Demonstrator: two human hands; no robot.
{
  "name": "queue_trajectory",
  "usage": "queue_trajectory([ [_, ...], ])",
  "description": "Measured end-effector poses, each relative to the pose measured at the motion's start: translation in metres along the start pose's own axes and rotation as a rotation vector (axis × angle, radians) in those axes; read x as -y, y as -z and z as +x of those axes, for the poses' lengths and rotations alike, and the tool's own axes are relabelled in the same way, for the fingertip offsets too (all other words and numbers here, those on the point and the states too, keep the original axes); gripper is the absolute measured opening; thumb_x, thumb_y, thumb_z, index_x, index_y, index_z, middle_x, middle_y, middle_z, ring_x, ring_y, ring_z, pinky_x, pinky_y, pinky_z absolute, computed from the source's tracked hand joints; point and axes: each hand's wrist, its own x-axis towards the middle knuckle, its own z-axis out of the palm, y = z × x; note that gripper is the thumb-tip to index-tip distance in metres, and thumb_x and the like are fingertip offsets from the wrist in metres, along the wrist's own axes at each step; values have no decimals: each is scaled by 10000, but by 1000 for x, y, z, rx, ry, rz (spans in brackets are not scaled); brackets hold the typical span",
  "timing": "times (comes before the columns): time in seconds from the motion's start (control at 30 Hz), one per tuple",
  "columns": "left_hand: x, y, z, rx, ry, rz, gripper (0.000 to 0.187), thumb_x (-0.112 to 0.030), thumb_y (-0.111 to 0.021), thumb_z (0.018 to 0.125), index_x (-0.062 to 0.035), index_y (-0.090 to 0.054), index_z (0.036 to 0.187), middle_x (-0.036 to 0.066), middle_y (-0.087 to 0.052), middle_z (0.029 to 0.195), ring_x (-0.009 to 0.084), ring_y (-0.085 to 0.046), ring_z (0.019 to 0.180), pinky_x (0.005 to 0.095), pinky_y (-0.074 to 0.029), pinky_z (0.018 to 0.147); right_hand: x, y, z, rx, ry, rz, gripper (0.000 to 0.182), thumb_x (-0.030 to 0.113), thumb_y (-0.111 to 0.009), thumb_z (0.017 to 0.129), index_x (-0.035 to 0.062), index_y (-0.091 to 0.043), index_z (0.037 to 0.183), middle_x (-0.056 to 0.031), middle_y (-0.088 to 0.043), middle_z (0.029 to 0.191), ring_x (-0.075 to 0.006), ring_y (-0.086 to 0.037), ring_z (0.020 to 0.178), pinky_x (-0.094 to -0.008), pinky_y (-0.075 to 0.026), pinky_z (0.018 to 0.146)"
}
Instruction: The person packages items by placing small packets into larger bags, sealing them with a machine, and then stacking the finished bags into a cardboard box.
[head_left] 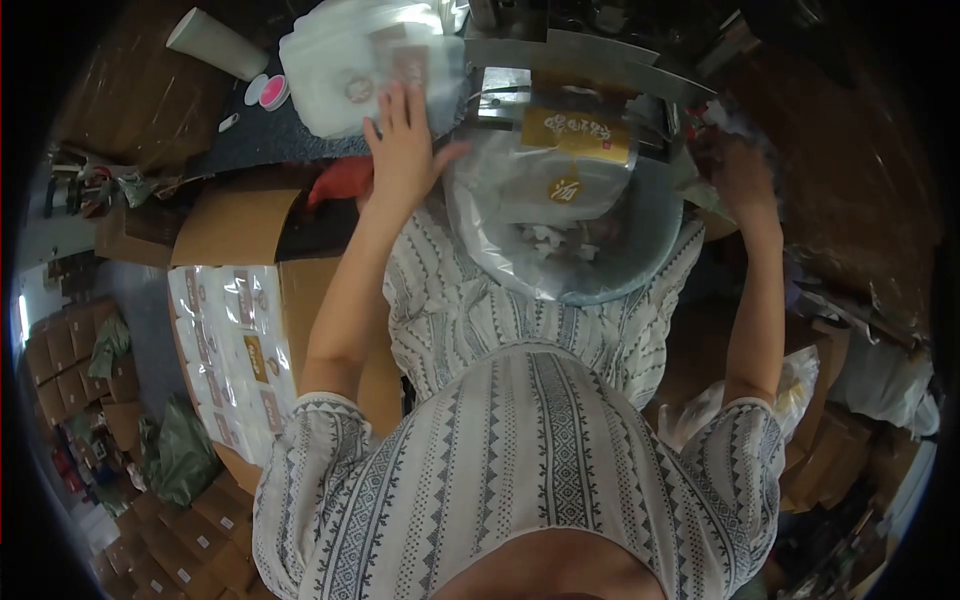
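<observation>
My left hand (402, 150) has its fingers spread on the near edge of a stack of white plastic-wrapped packs (330, 75). Off to the right, my right hand (738, 170) is blurred beside some red and white scraps, and its fingers are hard to make out. Between my hands, a clear plastic bag with a gold label (577, 135) lies over a round grey basin (655, 235). White torn pieces (555, 243) show inside the basin. Just beyond it is a metal machine part (503, 95).
An open carton (235, 225) at the left holds rows of white wrapped packs. A white cup-like roll (215, 43) and a small pink-filled container (272, 93) sit at the upper left. Stacked brown boxes (185, 545) fill the lower left. Clear plastic bags (800, 390) lie at the right.
</observation>
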Motion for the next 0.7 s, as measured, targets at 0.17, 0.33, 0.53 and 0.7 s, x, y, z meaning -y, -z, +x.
queue_trajectory([
  [0.17, 17, 39, -28, 332, 192, -200, 169, -216, -655, 815, -58, -632, 872, 105, -612, 817, 318, -604, 719, 363, -474, 618, 10, 21, 2, -40, 47, 148, 316, 44, -600, 771, 51, -639, 1084, -194, -651, 939, -330, -640, 845, -383, -494, 743],
  [0.33, -24, 80, -12, 264, 228, -367, 68, -112, -648, 799, -74, -641, 855, 86, -606, 794, 312, -602, 699, 360, -467, 574, 102, 33, -16, 29, 300, 591, 253, 73, -673, 777, 38, -647, 1026, -117, -660, 888, -249, -636, 765, -322, -499, 695],
  [0.53, -55, 93, 2, 352, 96, -664, 68, -79, -635, 802, -45, -638, 861, 102, -607, 792, 303, -600, 667, 344, -466, 558, 130, 14, -13, -166, 736, 490, 240, 120, -678, 780, 53, -630, 1005, -127, -654, 843, -259, -652, 770, -344, -501, 710],
  [0.7, -76, 65, 7, 754, 196, -1071, 164, -135, -623, 842, 1, -643, 931, 121, -627, 810, 222, -632, 664, 297, -476, 577, 108, 9, -3, 106, 409, 604, 271, 149, -664, 820, 51, -626, 1070, -108, -669, 949, -206, -648, 871, -321, -500, 720],
])
